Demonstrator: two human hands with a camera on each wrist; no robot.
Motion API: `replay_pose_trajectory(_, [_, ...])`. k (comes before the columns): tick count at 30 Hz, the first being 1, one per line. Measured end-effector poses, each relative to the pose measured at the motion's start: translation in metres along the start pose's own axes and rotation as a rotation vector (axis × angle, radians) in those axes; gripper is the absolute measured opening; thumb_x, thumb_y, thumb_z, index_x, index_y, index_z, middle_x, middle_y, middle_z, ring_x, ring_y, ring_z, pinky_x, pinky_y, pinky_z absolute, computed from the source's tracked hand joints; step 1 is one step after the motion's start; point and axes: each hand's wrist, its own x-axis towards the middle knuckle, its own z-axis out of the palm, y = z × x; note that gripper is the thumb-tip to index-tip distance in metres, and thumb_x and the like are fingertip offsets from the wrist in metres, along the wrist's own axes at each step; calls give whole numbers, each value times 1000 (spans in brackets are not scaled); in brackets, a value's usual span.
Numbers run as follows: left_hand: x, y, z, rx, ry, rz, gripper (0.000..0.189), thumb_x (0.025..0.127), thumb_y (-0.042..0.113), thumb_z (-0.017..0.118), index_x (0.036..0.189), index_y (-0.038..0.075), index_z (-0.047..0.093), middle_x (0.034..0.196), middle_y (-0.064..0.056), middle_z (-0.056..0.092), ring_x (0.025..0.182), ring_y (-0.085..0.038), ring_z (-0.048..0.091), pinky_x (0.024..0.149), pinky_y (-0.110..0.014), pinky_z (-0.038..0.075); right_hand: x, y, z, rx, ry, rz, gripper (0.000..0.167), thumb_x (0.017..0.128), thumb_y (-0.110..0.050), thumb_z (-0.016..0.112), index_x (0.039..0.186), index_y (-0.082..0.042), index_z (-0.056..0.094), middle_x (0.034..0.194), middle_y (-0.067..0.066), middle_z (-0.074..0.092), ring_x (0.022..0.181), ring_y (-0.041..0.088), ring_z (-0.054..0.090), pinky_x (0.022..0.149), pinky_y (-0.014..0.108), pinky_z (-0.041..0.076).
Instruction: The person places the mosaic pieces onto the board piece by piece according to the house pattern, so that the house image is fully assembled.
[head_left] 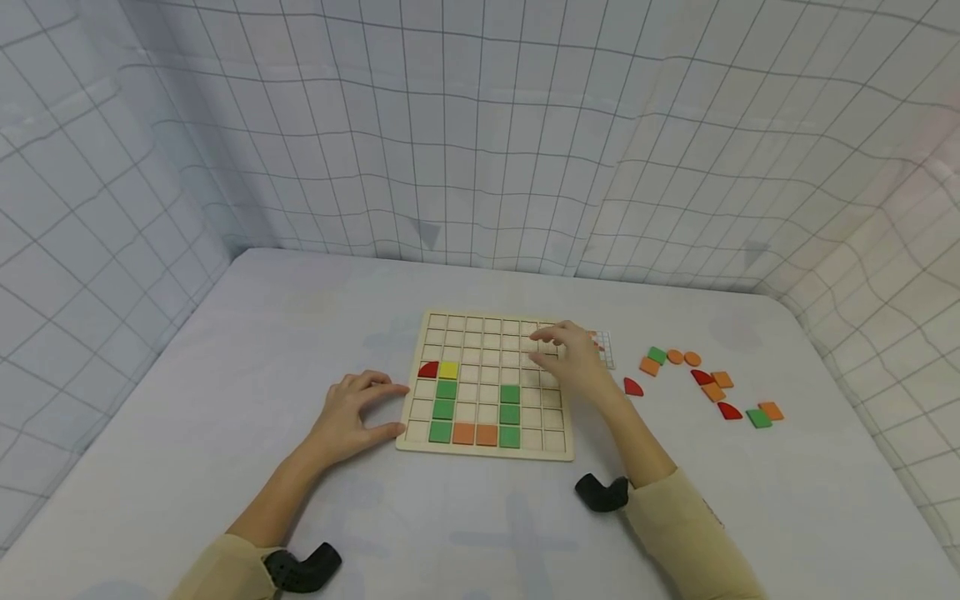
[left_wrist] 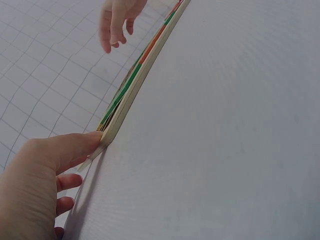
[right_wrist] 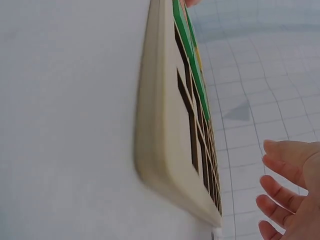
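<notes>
A pale wooden grid board (head_left: 480, 454) lies on the table in the head view. Set in its cells are a red quarter-circle (head_left: 428, 370), a yellow square (head_left: 448, 370), green squares (head_left: 443, 409) in two columns, and two orange squares (head_left: 487, 435) along the bottom. My left hand (head_left: 348, 421) touches the board's left edge with thumb and index finger spread apart. Over the board's right part hovers my right hand (head_left: 573, 362), fingers bent loosely and thumb apart. No piece shows between its fingers in the right wrist view, where the hand (right_wrist: 295, 195) stands beside the board.
A small white card with a printed grid (head_left: 606, 350) lies partly behind the right hand. Right of it are loose pieces: a red quarter-circle (head_left: 633, 387), orange discs (head_left: 675, 357), a green square (head_left: 758, 418) and several others. White gridded curtains (head_left: 480, 150) enclose the table.
</notes>
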Motion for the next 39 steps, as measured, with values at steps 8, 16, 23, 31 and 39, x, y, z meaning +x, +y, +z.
replay_pose_trajectory(8, [0,0,0,0,4,6,45,68,28,78,109,14,67,107,-8,55,95,-28,45,77,-45,28,-21,35,-31,-26,83,30,32,84,-13,66,112,1,61,106,18,53,98,31,49,83,45,41])
replay_pose_trajectory(16, [0,0,1,-3,-4,1,45,68,29,77,109,14,67,107,-8,54,95,-27,44,77,-44,28,-46,68,-59,-116,154,166,31,87,-15,63,115,-3,59,110,18,51,100,32,47,80,46,40])
replay_pose_trajectory(23, [0,0,1,-12,-1,-3,45,68,29,77,109,15,67,107,-7,54,96,-27,44,78,-44,28,-63,90,-73,-158,202,188,29,86,-10,62,113,3,59,109,23,52,96,36,48,79,48,40])
replay_pose_trajectory(31, [0,0,1,-8,-4,-9,44,68,29,78,109,15,67,107,-7,55,97,-28,45,78,-44,28,-73,111,-74,-186,262,136,24,82,-4,65,104,5,60,93,21,52,89,36,53,78,49,43])
replay_pose_trajectory(39, [0,1,0,-9,-1,-10,44,68,29,78,109,15,67,107,-7,55,97,-28,45,78,-45,28,-75,115,-74,-182,293,136,23,81,-2,66,101,5,61,87,19,52,89,39,55,78,49,44])
